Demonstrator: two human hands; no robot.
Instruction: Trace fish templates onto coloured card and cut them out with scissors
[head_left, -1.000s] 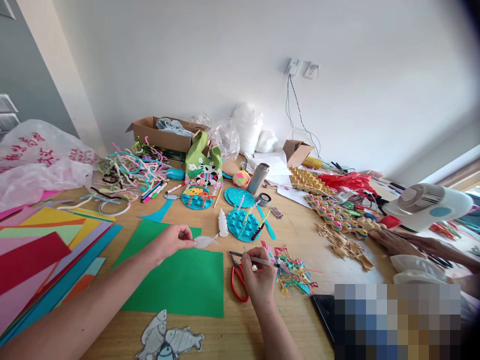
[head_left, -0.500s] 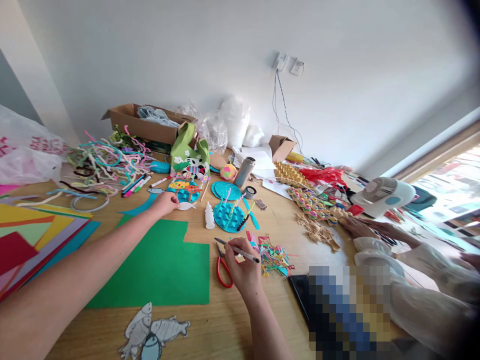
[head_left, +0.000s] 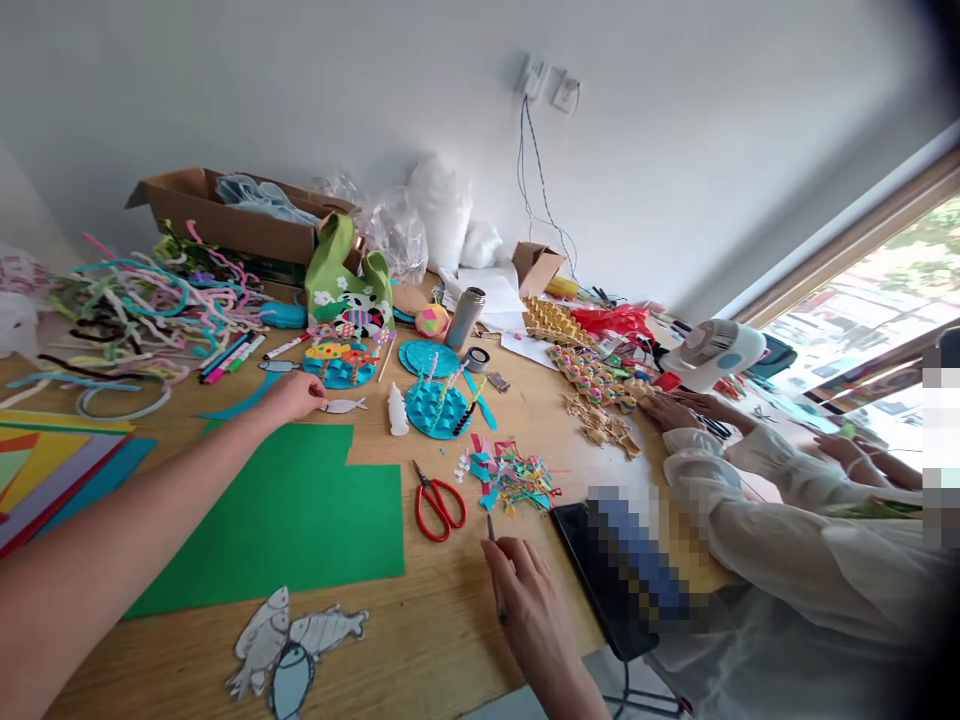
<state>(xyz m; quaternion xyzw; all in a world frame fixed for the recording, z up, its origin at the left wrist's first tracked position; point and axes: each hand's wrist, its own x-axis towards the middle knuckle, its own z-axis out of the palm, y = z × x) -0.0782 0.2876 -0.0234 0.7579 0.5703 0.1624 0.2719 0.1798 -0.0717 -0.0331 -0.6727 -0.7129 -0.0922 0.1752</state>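
My left hand (head_left: pixel 301 397) reaches past the green paper (head_left: pixel 292 510), its fingers pinched at one end of a small white paper fish (head_left: pixel 345 406). Closed around a grey pen (head_left: pixel 492 530), my right hand (head_left: pixel 529 590) is near the table's front edge, left of a black phone or tablet (head_left: pixel 600 590). Red-handled scissors (head_left: pixel 439 505) lie to the left of the right hand. Several drawn paper fish (head_left: pixel 289 645) overlap in front of the green paper. A white glue bottle (head_left: pixel 397 410) stands beside a blue bumpy disc (head_left: pixel 439 408) with twisted pipe cleaners.
Colourful paper scraps (head_left: pixel 517 475) are heaped beyond the phone. Pipe cleaners (head_left: pixel 150 300), markers (head_left: pixel 232 355) and coloured sheets (head_left: pixel 75 470) lie left. A steel flask (head_left: pixel 465 318) stands behind. Another person's sleeved arms (head_left: pixel 720 480) rest at right near a white fan (head_left: pixel 712 352).
My right hand with the pen has drawn back toward the front edge, away from the scissors. My left hand and the white fish have shifted slightly nearer. The view has turned right.
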